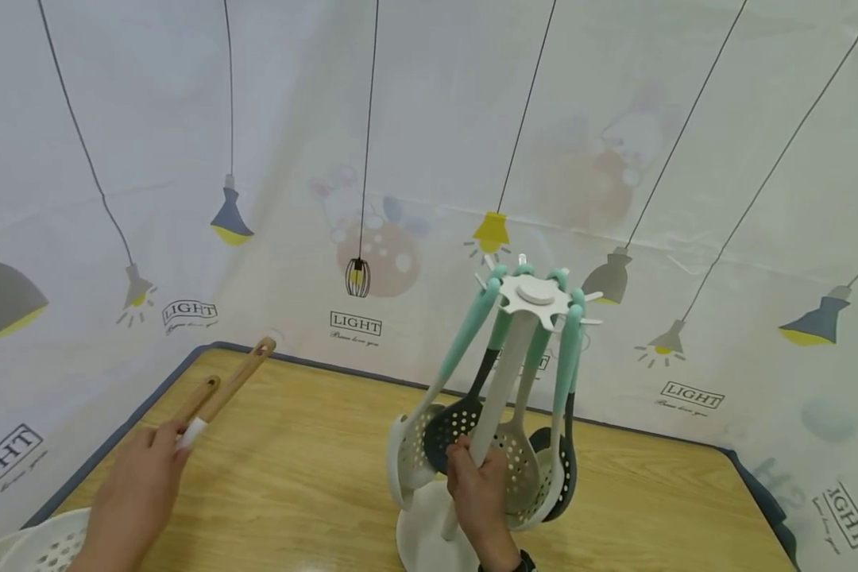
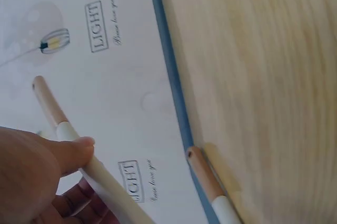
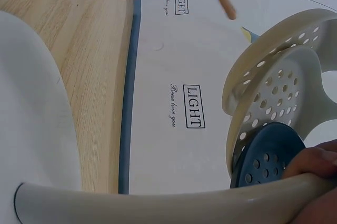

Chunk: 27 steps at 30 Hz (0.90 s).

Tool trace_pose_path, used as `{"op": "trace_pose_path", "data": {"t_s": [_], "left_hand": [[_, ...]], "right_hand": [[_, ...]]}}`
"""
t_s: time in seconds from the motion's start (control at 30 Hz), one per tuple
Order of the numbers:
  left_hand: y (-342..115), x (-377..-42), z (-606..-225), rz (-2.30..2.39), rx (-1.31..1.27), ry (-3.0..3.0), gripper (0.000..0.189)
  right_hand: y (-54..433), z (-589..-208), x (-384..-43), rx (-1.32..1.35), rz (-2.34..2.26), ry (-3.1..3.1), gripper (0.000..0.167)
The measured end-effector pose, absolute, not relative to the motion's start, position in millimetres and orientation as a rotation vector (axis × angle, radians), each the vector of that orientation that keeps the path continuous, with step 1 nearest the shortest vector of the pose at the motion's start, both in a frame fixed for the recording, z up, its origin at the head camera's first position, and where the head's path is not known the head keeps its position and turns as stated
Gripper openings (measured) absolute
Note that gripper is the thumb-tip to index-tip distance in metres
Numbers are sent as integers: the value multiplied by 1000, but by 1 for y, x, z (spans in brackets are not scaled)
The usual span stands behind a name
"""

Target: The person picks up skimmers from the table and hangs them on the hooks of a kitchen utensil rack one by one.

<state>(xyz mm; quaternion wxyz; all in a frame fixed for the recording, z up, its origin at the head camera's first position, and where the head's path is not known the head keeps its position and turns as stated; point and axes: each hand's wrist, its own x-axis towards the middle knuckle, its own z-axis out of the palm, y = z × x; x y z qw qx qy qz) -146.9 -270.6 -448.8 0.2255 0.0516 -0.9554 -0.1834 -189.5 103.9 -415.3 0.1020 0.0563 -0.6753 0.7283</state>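
Note:
My left hand (image 1: 132, 492) grips a utensil's white and wooden handle (image 1: 236, 381), thumb along its white part in the left wrist view; its far end is hidden. A second wooden-ended handle (image 2: 205, 171) lies lower, beside the table edge. My right hand (image 1: 477, 485) is wrapped round the white pole (image 1: 504, 381) of a utensil stand, which leans to the right. From the stand's notched top (image 1: 536, 295) hang several mint-handled utensils, among them a black slotted spoon (image 1: 454, 433) and a grey perforated skimmer (image 1: 518, 469). The stand's round white base (image 3: 37, 97) shows below the hand.
White perforated bowl-shaped pieces (image 1: 50, 544) stand at the lower left, partly behind my left forearm. The wooden tabletop (image 1: 307, 445) has a dark blue border. Behind it hangs a pale cloth (image 1: 429, 159) printed with lamps.

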Motion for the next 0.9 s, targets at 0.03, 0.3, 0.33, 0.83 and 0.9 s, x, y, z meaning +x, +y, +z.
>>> {"op": "trace_pose_path", "data": {"t_s": [0.03,0.3,0.33,0.83,0.9], "left_hand": [[-267,-145,-445,-511,133,-2637,30],[-238,-134,-420,-562,-26,-2550,34],[-234,-133,-417,-562,-37,-2533,34],[-193,-128,-399,-571,-202,-2374,36],[-189,-126,-399,-595,-201,-2399,35]], "right_hand": [[104,-415,-189,166,2148,-1994,29],[104,-415,-189,145,2143,-2005,28],[104,-415,-189,145,2143,-2008,28],[103,-414,-190,157,2154,-1987,28],[103,-415,-189,154,2149,-1996,28]]}}
